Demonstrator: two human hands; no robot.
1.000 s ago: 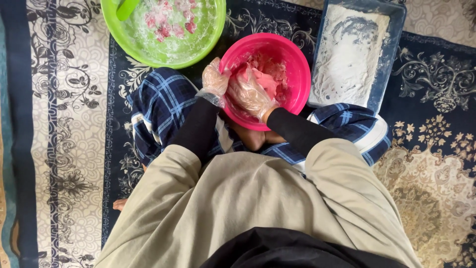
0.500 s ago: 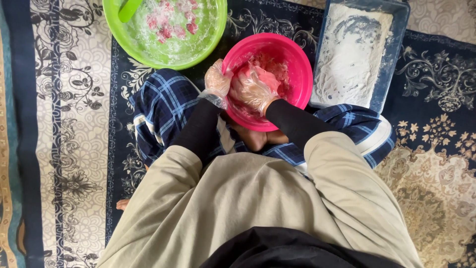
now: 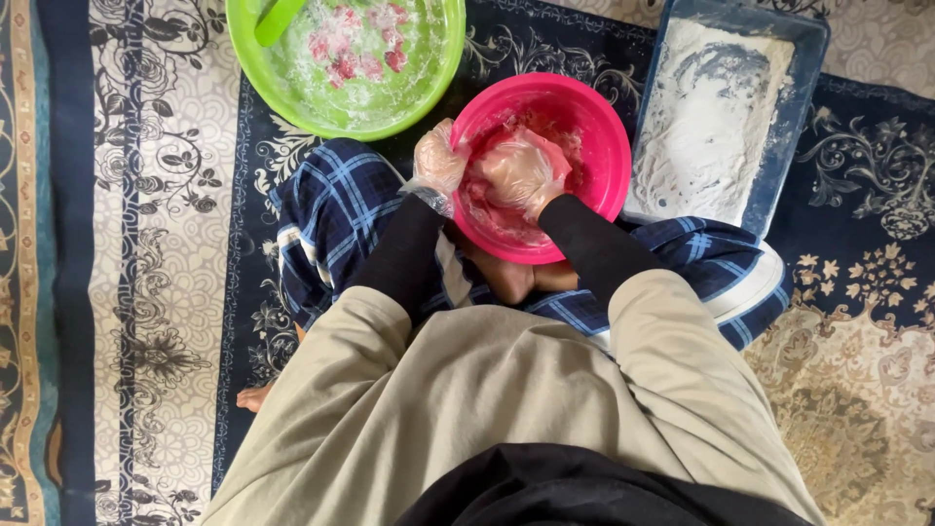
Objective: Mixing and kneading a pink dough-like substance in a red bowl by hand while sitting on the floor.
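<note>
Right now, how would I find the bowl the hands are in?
Find the patterned rug, then the blue checked trousers. The pink bowl sits there, between a green bowl and a floury blue tray; it alone holds both gloved hands.

Both gloved hands, left hand [image 3: 440, 161] and right hand [image 3: 519, 175], curled close together.

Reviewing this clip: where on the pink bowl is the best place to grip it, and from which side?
Grip the pink bowl by its thin upright rim on the near-left, where the left hand already rests. The right hand fills the middle, and the blue flour tray crowds the right side.
</note>
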